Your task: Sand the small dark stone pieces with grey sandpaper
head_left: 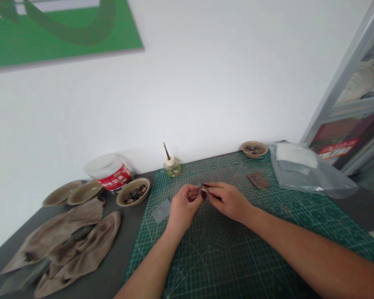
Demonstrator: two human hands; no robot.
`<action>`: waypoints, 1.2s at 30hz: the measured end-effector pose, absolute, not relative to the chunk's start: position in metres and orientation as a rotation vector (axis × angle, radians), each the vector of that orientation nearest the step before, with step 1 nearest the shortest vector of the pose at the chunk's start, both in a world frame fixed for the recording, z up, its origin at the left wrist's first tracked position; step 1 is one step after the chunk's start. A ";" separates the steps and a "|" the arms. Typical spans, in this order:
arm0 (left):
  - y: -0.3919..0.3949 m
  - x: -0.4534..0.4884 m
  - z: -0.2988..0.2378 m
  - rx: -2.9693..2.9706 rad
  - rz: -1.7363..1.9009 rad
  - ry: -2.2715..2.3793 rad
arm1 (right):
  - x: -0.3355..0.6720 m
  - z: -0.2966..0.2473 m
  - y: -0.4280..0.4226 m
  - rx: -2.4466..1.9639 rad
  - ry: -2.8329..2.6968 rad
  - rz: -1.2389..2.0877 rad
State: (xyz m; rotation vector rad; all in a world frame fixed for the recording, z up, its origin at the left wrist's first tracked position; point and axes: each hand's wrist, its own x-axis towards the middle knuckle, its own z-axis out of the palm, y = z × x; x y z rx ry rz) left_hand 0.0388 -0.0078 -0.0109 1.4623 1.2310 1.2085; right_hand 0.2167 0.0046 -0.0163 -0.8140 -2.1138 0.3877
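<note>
My left hand [185, 207] and my right hand [226, 200] meet above the middle of the green cutting mat [224, 257]. Their fingertips pinch together around a small item with a pale edge and a dark part; most of it is hidden by the fingers. Beside my left hand a thin grey square sheet [161, 211] lies on the mat. Farther to the right of my right hand lies a flat brown rectangular piece [258, 180].
A glass jar [172, 167] with a brush stands at the mat's back edge. Bowls of dark pebble-like pieces sit left [127, 203] and right [254, 155]. A plastic tub [110, 172], stained cloth [90, 253] and two nested-looking bowls [57, 197] occupy the left; a clear bag [314, 178] lies right.
</note>
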 end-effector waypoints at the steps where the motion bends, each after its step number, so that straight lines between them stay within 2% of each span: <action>1: -0.008 0.039 -0.011 1.470 1.216 1.228 | 0.216 -0.016 0.004 -0.813 -2.111 0.376; 18: -0.015 0.038 -0.009 1.751 1.223 1.472 | 0.209 -0.014 -0.002 -0.855 -2.192 0.151; 29: -0.017 0.039 -0.010 1.662 1.274 1.409 | 0.209 -0.012 -0.005 -0.877 -2.207 0.083; 36: -0.016 0.040 -0.010 1.639 1.293 1.415 | 0.209 -0.015 0.000 -0.872 -2.179 0.216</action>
